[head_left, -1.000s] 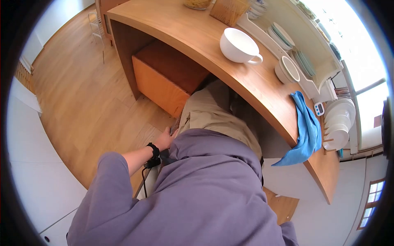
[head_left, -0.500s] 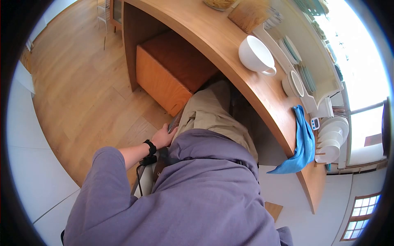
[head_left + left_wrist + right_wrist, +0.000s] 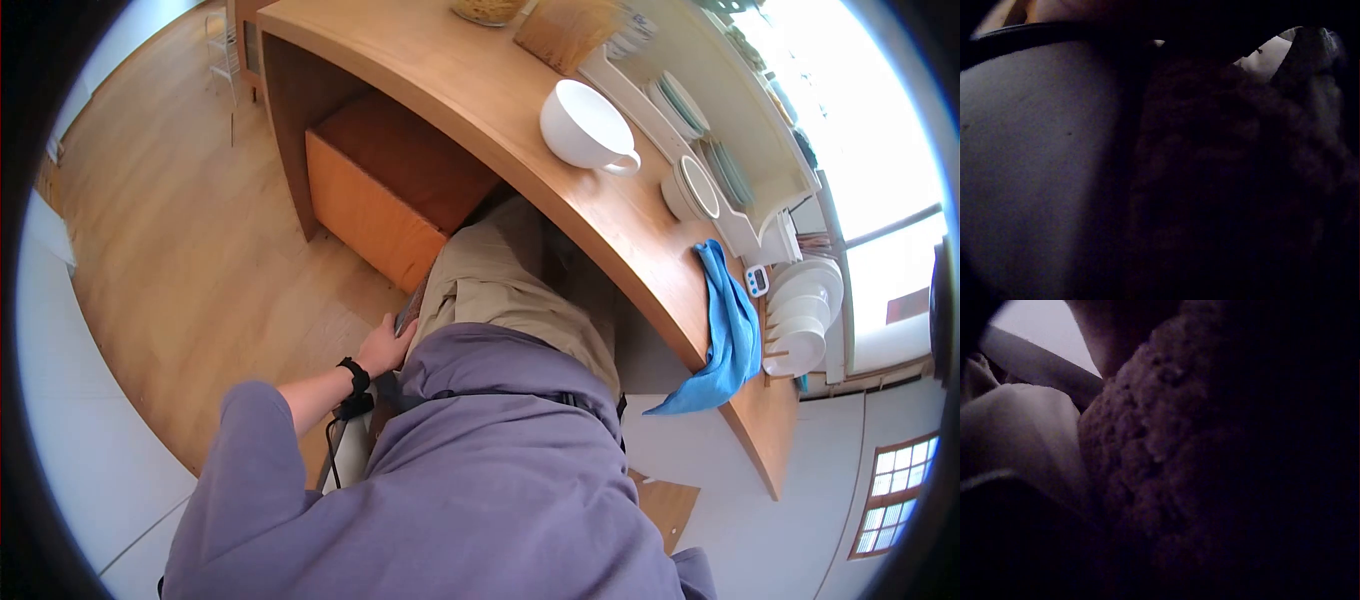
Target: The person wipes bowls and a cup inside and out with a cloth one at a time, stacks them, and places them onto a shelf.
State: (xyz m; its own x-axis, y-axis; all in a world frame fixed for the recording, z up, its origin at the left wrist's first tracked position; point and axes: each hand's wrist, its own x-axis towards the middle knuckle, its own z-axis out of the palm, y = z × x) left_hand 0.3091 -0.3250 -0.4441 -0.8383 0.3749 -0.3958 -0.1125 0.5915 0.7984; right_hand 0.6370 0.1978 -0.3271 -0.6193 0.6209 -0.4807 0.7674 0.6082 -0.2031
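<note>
In the head view the left hand (image 3: 383, 348), with a black band at its wrist, touches the side of the seat beside the beige trousers (image 3: 500, 290). Part of its fingers is hidden, so its grip is unclear. Dark and close, the left wrist view has a little skin at the top left and a grey surface (image 3: 1029, 137). The right hand is out of the head view, where only a bit of sleeve (image 3: 692, 572) appears at lower right. A bumpy, fleecy surface (image 3: 1147, 437) fills the middle of the right wrist view; a dark shape above it is unclear.
A curved wooden counter (image 3: 440, 90) carries a white cup (image 3: 585, 125), bowls (image 3: 690, 190), a blue cloth (image 3: 722, 340) and a small timer (image 3: 757, 280). Dishes stand in a rack (image 3: 775, 365). An orange-brown box (image 3: 370, 205) sits under the counter.
The head view has swung slightly, first one way and then back, shifting the counter and its items in the picture. The left hand stays at the side of the seat.
</note>
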